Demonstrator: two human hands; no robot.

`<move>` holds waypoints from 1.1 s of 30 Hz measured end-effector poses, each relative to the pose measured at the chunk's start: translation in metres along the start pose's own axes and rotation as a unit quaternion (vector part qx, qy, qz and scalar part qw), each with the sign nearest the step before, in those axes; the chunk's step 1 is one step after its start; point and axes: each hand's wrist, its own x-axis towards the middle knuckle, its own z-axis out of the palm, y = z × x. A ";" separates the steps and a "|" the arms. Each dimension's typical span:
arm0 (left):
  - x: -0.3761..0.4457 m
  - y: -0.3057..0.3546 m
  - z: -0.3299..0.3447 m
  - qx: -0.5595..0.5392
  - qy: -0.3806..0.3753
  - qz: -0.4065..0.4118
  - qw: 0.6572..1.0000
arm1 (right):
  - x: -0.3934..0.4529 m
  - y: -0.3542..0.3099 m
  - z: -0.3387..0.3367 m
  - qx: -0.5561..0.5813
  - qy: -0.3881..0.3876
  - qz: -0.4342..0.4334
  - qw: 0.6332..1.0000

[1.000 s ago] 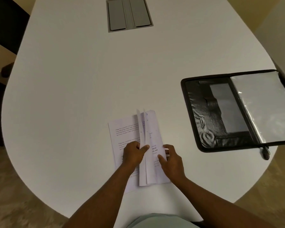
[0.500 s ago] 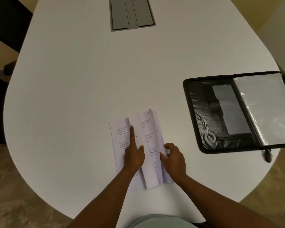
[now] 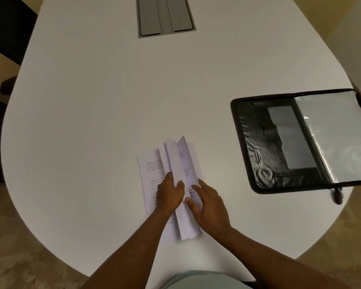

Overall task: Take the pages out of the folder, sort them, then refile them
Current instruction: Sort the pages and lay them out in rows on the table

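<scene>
**A:** Nearest the camera, two bare forearms come in over the rounded near edge of the white table (image 3: 92, 105). Smooth, matte top, curving like a teardrop.

**B:** And the hands?

**A:** Both on the pages (image 3: 176, 174), a thin stack of white printed sheets lying close to the near edge, roughly mid-width. The left hand (image 3: 168, 191) has its fingers curled round a few lifted sheets, thumb pressed against their right face, pinching them up on edge.

**B:** So the paper's fanned?

**A:** Yes, the raised sheets stand up in a narrow ridge, with a flat page showing lines of small print to the left of them. The right hand (image 3: 207, 202) lies on the right part of the stack with fingers nearly straight and slightly spread, fingertips touching the paper.

**B:** Where's the folder?

**A:** Well apart from the pages, toward the right edge. The folder (image 3: 258, 147) lies open flat, black and glossy like creased leatherette, with rounded corners and inner pockets. Its right half carries a clear, shiny plastic sleeve (image 3: 338, 136), and a zip pull (image 3: 338, 195) dangles at its near corner.

**B:** Anything farther out?

**A:** At the far edge, a rectangular grey hatch (image 3: 166, 15) with two flat lids, set flush into the tabletop.
</scene>
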 end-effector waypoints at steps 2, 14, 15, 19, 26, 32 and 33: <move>-0.002 0.001 0.000 -0.005 -0.002 0.001 1.000 | 0.001 0.000 -0.001 0.006 0.011 0.023 1.000; -0.002 -0.003 -0.003 0.033 0.001 0.036 0.999 | 0.022 0.008 -0.012 0.034 0.049 0.120 0.991; -0.002 -0.004 -0.002 0.037 0.000 0.037 0.999 | 0.021 0.008 -0.012 0.028 0.042 0.115 0.992; -0.002 -0.005 -0.002 0.038 0.005 0.041 0.998 | 0.021 0.006 -0.011 -0.045 0.005 0.098 0.994; 0.001 -0.008 -0.001 0.036 0.000 0.040 0.999 | 0.024 0.010 -0.006 -0.114 -0.036 0.092 0.989; 0.002 -0.009 -0.002 0.035 0.000 0.038 0.999 | 0.041 0.010 -0.008 0.074 -0.016 0.175 0.982; 0.002 -0.009 -0.002 0.035 -0.001 0.039 0.999 | 0.045 0.011 -0.009 0.095 -0.021 0.192 0.977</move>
